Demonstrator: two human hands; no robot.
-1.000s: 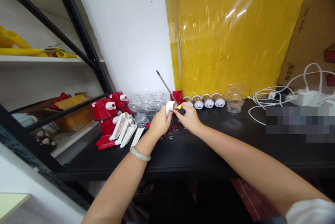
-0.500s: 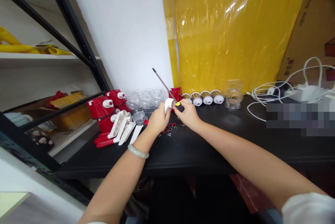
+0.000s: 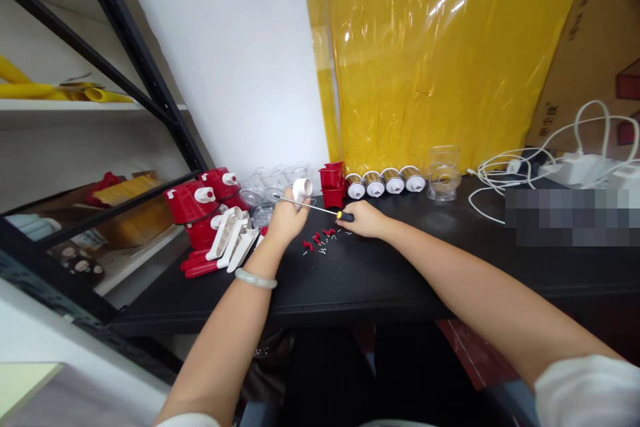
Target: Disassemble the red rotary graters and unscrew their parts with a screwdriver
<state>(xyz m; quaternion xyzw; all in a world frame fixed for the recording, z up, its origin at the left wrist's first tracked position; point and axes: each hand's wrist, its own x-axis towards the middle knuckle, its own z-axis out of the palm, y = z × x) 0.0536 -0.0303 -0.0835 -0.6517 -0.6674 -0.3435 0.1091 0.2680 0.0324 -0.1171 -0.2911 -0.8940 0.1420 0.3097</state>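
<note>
My left hand (image 3: 289, 219) is closed around a white plastic part (image 3: 302, 190) with a round opening, held above the black table. My right hand (image 3: 364, 218) grips a screwdriver (image 3: 345, 216) by its black and yellow handle. The screwdriver's shaft points left and crosses in front of the white part; whether it touches is unclear. On the table below lie small red pieces (image 3: 317, 238) and several tiny screws (image 3: 323, 251). Stacked red containers (image 3: 332, 185) stand just behind, between my hands.
Red housings (image 3: 187, 204), white handles (image 3: 231, 237) and clear cups (image 3: 275, 180) sit at left. Several metallic cylinders (image 3: 393, 180) and a clear container (image 3: 444, 177) line the back. White cables (image 3: 487, 177) lie at right; a black-framed shelf (image 3: 150, 80) borders the left.
My hands have moved apart, the left one going left with the white part. The screwdriver has swung from pointing up to lying nearly level, its tip now near my left hand.
</note>
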